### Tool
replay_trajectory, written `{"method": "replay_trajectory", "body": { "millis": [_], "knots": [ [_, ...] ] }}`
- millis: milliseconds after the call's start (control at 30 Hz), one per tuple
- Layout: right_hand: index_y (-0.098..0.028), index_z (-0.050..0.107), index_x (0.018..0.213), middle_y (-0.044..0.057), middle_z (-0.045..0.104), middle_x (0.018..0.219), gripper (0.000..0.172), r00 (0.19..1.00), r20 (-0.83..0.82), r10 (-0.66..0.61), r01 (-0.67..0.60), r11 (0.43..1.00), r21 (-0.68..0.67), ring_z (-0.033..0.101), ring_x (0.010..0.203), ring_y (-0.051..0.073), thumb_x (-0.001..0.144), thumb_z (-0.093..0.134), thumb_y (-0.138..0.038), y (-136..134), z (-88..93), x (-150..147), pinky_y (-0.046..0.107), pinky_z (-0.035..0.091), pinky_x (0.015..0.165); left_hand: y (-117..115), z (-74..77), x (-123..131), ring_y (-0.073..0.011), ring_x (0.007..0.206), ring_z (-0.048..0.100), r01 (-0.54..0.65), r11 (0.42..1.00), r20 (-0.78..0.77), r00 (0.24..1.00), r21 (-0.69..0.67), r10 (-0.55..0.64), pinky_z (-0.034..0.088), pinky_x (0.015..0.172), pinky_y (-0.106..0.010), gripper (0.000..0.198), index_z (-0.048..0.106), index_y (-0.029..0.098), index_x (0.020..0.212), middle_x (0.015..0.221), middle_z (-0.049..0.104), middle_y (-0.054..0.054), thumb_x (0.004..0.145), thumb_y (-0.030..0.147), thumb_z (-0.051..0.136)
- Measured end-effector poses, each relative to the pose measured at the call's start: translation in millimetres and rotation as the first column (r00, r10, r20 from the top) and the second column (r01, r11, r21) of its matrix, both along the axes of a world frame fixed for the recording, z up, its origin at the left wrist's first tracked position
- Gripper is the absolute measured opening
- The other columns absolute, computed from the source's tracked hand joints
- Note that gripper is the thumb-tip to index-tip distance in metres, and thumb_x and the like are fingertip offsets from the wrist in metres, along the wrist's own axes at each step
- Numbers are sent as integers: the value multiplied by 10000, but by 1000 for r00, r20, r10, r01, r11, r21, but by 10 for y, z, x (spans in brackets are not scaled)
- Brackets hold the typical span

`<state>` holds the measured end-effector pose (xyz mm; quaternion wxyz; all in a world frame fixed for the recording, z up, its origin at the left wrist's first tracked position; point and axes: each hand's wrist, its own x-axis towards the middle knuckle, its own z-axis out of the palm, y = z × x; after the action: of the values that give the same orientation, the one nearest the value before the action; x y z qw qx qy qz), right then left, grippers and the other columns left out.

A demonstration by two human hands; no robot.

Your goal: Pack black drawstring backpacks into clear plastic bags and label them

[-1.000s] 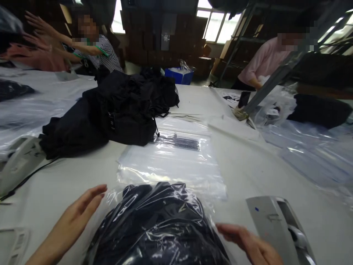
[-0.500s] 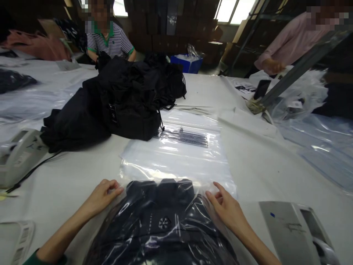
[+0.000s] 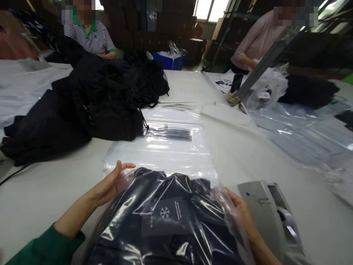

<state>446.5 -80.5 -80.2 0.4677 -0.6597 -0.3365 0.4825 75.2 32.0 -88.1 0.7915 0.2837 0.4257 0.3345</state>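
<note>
A clear plastic bag (image 3: 124,217) with a folded dark garment (image 3: 204,228) inside lies in front of me. A dark label with a white snowflake mark (image 3: 164,212) shows through the film. My left hand (image 3: 111,186) grips the bag's upper left side, its thumb and a finger showing above the edge and other fingers behind the film. At the right side, my right hand (image 3: 241,208) holds the bag's edge, with its fingertips partly hidden by the plastic. Beyond the garment is a stack of flat clear bags (image 3: 162,147) with printed dark lines.
A heap of black garments (image 3: 110,95) lies at the left. To my right stands a grey tape dispenser (image 3: 261,209). Clear plastic sheets (image 3: 300,129) and a slanted metal post (image 3: 264,62) are farther right. Two people work across the white table (image 3: 231,147); a blue bin (image 3: 169,60) stands behind.
Both hands have shifted to grip the bag's sides, and its far end looks raised and tilted. The view has swung right, so the background sits farther left.
</note>
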Motion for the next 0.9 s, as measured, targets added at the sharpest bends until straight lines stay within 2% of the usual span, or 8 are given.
{"method": "replay_trajectory", "body": {
  "millis": [100,200,333,467,600,767,833,900],
  "knots": [
    [-237,671,1176,84,708,1151,554,952,-304,-25,19,1000,-23,639,1086,299,797,631,-639,-48,30,58,416,492,956,218,-35,185,-240,871,689,309,950,16,951,-52,-309,539,809,-353,535,578,191,1205,1040,705,-90,779,474,736],
    [-238,569,1303,107,674,1215,660,895,-440,76,-111,992,-55,630,1111,305,777,678,-622,-4,57,5,454,471,991,316,4,401,-236,869,689,449,894,-31,893,-5,-449,539,795,-322,606,581,183,1235,1021,711,-78,697,316,827],
    [-234,495,1350,98,698,1150,808,878,-441,187,-222,975,-29,668,1031,306,648,857,-405,42,132,-43,444,508,940,233,49,497,-212,849,685,357,931,-64,934,77,-352,535,774,-285,482,615,181,1157,985,714,-69,730,301,803],
    [-211,598,1237,82,735,1027,649,901,-421,106,-137,990,-44,702,918,282,671,838,-419,113,115,-29,397,545,863,87,-55,432,-218,873,689,185,981,-10,983,60,-184,524,836,-302,373,647,182,1067,970,725,-70,754,337,780],
    [-180,685,1081,67,754,911,541,937,-348,-25,-21,992,-127,714,842,274,655,839,-476,294,-106,-19,393,564,828,68,-242,431,-265,970,686,77,997,-60,995,-28,-78,501,918,-355,452,651,186,1136,1077,725,-84,746,374,781],
    [-167,712,1039,71,757,887,565,985,-160,-58,39,992,-121,703,854,288,637,824,-547,421,-431,44,363,583,735,170,-437,430,-281,944,686,65,997,-304,950,-34,-72,489,937,-378,519,694,148,1100,1005,750,-84,747,526,741],
    [-159,703,1063,66,755,830,614,991,-103,-88,73,988,-139,705,781,277,633,806,-586,442,-493,69,352,584,682,193,-491,405,-280,938,686,44,998,-339,939,-41,-55,490,937,-377,536,697,148,1097,997,751,-80,741,547,738],
    [-157,645,1184,51,746,744,746,987,-91,-130,110,975,-191,698,672,261,614,803,-611,455,-498,85,348,579,615,201,-528,361,-267,910,694,-9,998,-336,942,-64,-13,504,921,-370,523,695,145,1085,976,751,-81,747,543,737]
  ]
}}
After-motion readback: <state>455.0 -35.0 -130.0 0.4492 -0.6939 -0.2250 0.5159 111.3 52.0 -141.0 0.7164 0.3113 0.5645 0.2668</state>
